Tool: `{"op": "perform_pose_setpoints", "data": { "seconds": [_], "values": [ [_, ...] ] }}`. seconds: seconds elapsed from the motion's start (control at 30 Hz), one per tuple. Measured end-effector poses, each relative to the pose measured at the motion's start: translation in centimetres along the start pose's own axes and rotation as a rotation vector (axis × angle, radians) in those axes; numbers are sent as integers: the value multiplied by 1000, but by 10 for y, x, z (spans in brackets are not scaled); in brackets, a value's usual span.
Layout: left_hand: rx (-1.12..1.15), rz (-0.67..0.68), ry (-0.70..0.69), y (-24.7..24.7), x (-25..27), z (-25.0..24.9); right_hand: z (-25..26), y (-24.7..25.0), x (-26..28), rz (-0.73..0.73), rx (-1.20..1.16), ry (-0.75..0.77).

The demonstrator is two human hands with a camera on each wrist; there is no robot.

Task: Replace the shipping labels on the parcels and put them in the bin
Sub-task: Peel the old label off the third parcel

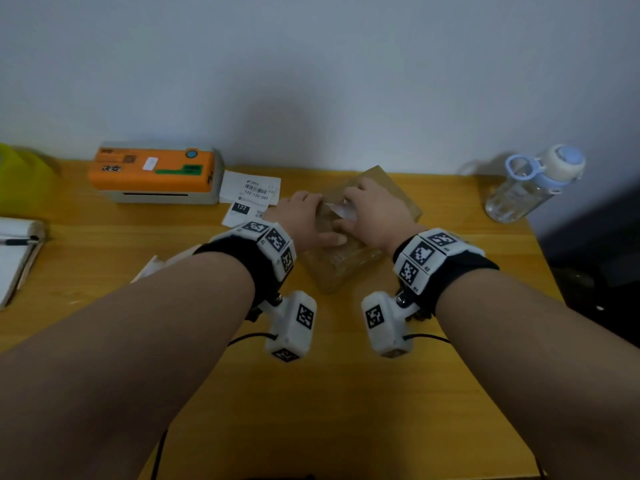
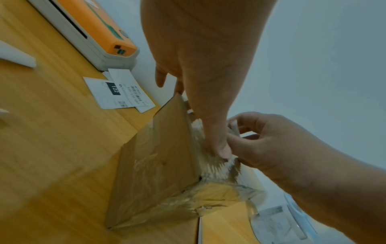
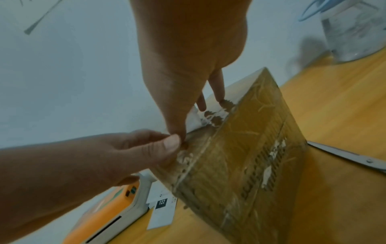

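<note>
A brown cardboard parcel (image 1: 346, 261) wrapped in clear tape lies mid-table, its top scarred with torn white paper. My left hand (image 1: 304, 211) grips its left edge, with the thumb pressed on the top face, as the right wrist view shows (image 3: 146, 153). My right hand (image 1: 367, 209) pinches a partly lifted strip of the old white label (image 1: 341, 210) between thumb and fingers; the strip (image 3: 193, 119) still clings to the parcel's top. Fresh printed labels (image 1: 252, 195) marked 122 lie left of the parcel.
An orange label printer (image 1: 152, 171) stands at the back left against the wall. A clear water bottle (image 1: 533, 181) is at the back right, a notebook with a pen (image 1: 17, 251) at the left edge. A scissors blade (image 3: 344, 156) lies right of the parcel.
</note>
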State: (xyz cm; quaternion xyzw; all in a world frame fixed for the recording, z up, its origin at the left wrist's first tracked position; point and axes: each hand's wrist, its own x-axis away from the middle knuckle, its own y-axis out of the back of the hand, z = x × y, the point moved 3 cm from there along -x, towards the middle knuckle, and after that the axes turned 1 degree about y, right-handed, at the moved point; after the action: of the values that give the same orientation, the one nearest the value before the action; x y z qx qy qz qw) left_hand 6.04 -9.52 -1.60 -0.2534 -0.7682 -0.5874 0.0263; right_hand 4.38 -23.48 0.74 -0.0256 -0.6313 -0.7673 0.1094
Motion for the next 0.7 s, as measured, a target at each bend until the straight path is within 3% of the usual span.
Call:
{"op": "perform_pose_setpoints", "data": {
  "seconds": [0.1,0.3,0.7],
  "values": [
    [31,21,48,0,-1,3,-2,5,-2,-58,-16,-61],
    [2,89,114,7,-5,-5,-21,8,-4,-115,-274,-123],
    [-24,72,143,4,4,-9,-64,4,25,-314,-612,-272]
  ]
}}
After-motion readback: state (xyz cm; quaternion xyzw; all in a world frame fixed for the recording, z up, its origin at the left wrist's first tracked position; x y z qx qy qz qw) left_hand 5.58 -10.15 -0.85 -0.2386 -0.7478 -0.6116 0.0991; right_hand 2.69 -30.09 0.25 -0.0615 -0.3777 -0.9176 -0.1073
